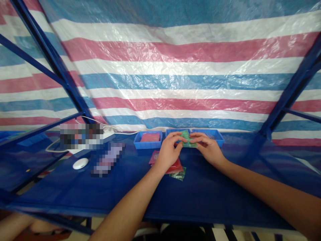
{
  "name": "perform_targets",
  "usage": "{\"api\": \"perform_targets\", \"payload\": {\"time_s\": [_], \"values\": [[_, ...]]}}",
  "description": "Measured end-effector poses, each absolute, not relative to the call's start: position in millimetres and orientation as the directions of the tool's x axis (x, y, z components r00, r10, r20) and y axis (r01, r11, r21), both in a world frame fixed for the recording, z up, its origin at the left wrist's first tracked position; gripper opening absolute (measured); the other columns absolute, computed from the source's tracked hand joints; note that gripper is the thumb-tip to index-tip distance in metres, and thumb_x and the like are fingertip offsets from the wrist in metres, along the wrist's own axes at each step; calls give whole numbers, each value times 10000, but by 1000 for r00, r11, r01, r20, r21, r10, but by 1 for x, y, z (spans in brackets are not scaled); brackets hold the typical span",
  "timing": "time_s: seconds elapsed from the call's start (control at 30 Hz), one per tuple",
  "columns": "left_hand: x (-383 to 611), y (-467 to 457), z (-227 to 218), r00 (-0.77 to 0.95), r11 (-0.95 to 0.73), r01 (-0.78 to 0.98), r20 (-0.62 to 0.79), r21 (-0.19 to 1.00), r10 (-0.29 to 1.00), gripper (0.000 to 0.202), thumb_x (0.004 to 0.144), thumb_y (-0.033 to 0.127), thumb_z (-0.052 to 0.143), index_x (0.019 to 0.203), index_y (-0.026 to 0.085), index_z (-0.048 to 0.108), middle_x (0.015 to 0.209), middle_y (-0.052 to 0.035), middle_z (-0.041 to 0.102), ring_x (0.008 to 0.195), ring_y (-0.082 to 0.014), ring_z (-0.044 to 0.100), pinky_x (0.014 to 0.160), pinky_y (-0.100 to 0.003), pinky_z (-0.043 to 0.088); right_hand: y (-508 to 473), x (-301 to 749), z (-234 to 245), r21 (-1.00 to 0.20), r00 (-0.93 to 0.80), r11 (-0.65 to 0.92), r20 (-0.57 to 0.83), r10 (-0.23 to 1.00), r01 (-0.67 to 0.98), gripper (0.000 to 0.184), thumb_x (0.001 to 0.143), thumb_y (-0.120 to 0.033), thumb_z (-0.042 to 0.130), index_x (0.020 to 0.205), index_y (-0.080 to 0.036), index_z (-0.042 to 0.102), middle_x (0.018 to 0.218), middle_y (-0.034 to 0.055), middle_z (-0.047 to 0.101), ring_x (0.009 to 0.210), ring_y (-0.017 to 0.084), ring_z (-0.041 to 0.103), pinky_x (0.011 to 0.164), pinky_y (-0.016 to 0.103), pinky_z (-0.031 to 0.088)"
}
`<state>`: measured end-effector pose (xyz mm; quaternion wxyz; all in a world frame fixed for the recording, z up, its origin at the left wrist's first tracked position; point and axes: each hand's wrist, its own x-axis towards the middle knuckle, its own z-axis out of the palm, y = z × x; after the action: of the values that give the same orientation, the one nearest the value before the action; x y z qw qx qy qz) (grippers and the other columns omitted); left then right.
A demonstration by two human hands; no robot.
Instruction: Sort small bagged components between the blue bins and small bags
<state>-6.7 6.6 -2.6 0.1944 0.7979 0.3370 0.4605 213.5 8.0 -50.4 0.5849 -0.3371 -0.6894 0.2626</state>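
Note:
A small green plastic bag [187, 138] is pinched between my two hands, above the front of the middle blue bin [173, 131]. My left hand [170, 151] grips its left side with thumb and fingers. On the other side, my right hand [209, 147] has its fingertips closed on the bag's right edge. Beneath my left hand lie a red plastic bag [177, 166] and a pink plastic bag [153, 157], both partly covered. Another green bag [179, 175] pokes out below the red one.
A blue bin [147, 145] with pink bags stands to the left, and another blue bin [218, 138] to the right. A white oval case [80, 163] and a blurred-out object [107, 160] lie on the blue table [215, 197]. Blue posts frame a striped tarp [175, 80].

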Motion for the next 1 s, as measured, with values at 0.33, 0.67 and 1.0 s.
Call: {"api": "perform_targets", "payload": {"time_s": [0.33,0.67,1.0], "values": [[-8,9,-10,313,-592,385,503,708,805,233,925,160,598,1051,221,784,1006,-28,791,803,-170,720,760,-279,561,9,217,-54,-746,-63,607,616,785,274,163,932,-264,627,938,-283,789,1206,70,680,1150,261,648,1052,467,486],[-1,1,-8,399,-529,378,382,760,834,268,914,355,667,1096,187,766,1022,-70,799,877,-211,753,785,-289,593,4,214,-49,-741,-78,603,610,789,297,185,927,-259,601,882,-258,780,1107,73,668,974,233,660,862,405,573],[-6,1,-4,451,-606,493,412,625,792,270,985,368,569,886,183,739,789,-39,751,695,-192,683,628,-260,508,-4,203,-46,-836,-144,538,522,841,110,190,957,-421,642,965,-255,733,1095,63,715,791,200,696,774,397,619]]}}
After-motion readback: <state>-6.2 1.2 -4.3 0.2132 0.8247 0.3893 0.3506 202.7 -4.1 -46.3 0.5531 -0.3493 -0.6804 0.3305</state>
